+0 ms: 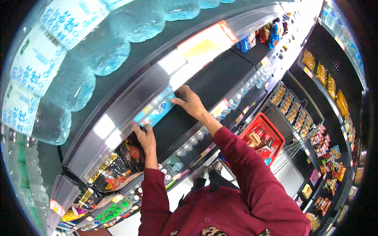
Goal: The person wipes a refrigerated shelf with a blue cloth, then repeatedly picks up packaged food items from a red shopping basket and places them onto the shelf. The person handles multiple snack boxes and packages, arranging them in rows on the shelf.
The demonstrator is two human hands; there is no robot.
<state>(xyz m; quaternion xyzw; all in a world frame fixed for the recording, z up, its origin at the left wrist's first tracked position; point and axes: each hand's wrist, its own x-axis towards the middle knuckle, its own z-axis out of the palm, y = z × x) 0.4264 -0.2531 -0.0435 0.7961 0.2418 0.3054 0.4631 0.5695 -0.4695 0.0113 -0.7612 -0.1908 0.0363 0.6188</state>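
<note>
A flat light-blue box (pixel 158 110) with white and dark print sits on a black shelf (pixel 220 84), partly under the clear front lip of the shelf above. My left hand (pixel 146 140) grips its left end, thumb along the near edge and fingertips partly hidden behind it. At the opposite end, my right hand (pixel 191 104) has its thumb on the front corner and its other fingers bent around the side. Between the two hands the box lies slightly tilted. Dark red sleeves cover both of my forearms.
Shrink-wrapped bottles (pixel 98 51) fill the upper shelf. Black snack bags (pixel 124 165) lie left of my left hand, and small bottles (pixel 236 100) line the shelf below. A red basket (pixel 278 147) and a wire rack (pixel 315 112) stand to the right, before another stocked shelf.
</note>
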